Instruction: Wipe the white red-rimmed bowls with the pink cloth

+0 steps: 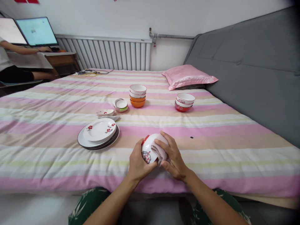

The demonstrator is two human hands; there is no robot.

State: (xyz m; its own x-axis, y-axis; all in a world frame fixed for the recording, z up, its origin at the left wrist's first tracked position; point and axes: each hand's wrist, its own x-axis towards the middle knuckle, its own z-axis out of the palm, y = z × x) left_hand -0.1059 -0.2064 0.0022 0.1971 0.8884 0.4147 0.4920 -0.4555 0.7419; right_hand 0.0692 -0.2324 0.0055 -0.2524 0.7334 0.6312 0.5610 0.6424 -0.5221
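A white bowl (147, 149) with a red rim and a flower print is tilted on its side over the front of the bed. My left hand (137, 162) is closed round its left side, the thumb along the lower edge. On the right, my right hand (173, 157) presses a folded pale pink cloth (160, 152) against the outside of the bowl, its fingers curled over the cloth. The bowl's inside is turned out of sight.
Stacked plates (99, 129) lie at left, with small dishes (105, 112) and little bowls (121, 104) behind. Two bowl stacks stand farther back, one white and orange (137, 97), one white and red (184, 103). A pink pillow (188, 76) rests near the grey headboard (253, 62). A person sits far left.
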